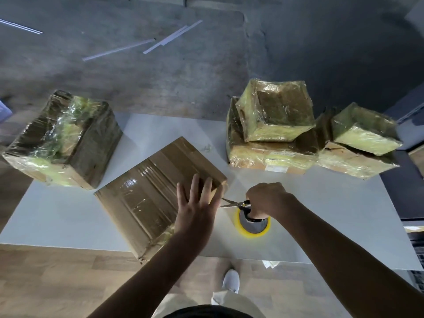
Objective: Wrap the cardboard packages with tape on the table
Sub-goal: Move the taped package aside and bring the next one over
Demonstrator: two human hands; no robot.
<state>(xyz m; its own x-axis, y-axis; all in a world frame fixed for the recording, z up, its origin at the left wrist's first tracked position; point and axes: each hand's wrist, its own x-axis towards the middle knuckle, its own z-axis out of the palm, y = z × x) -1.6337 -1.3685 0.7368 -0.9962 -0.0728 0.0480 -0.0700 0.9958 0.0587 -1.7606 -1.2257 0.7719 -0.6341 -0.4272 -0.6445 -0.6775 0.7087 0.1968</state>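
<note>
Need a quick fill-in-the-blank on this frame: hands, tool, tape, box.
1. The right hand grips the ____.
2. The left hand presses flat on the unfinished ____ at the table's near edge.
3. The tape roll below the right hand is ____ in colour.
Missing words: scissors; box; yellow.

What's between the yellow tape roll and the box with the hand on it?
The scissors, gripped by the right hand, reach across that gap toward the box, above the tape roll. The head view shows this.
</note>
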